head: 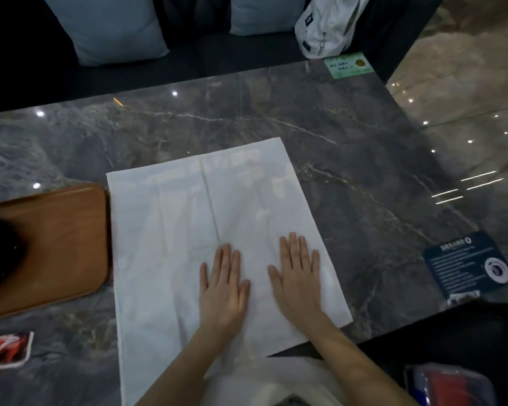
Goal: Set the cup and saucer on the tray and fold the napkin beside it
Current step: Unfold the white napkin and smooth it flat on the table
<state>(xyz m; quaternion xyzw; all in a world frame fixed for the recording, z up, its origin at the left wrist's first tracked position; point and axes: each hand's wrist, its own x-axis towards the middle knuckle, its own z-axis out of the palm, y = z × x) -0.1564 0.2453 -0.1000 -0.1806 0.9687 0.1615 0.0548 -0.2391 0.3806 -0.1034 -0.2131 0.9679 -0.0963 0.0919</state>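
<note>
Napkin (206, 244) lies flat on the tabletop (349, 159) beside the tray (71, 230), both hands' fingers (226, 259) spread flat on it, pinching nothing. It looks thin, limp and light; I'd pinch two near corners.

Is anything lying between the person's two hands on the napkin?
No. In the head view, only bare white napkin shows in the gap between the left hand and the right hand; both lie flat on it.
</note>
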